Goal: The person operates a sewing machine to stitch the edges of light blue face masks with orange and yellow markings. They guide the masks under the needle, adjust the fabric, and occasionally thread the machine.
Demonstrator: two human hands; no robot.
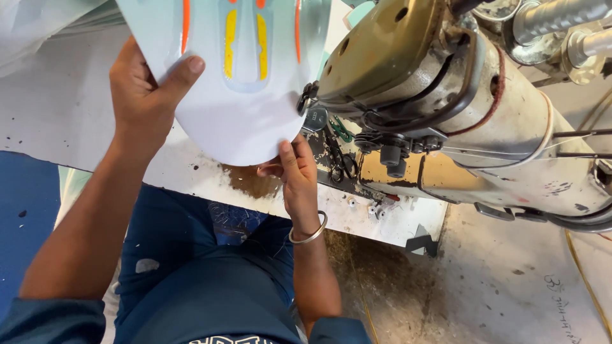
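A pale blue rounded panel (242, 108) with orange and yellow stripes lies over the white table, its right edge at the head of a worn metal sewing machine (440, 95). My left hand (143, 95) grips the panel's left edge, thumb on top. My right hand (294, 169), with a metal bangle on the wrist, pinches the panel's lower right edge close to the machine's needle area.
The white, stained table (57, 114) runs left to right; its front edge is above my lap. Black scissors (341, 162) and small bobbins (373, 209) lie under the machine head. Thread lines (574, 143) run along the machine at right.
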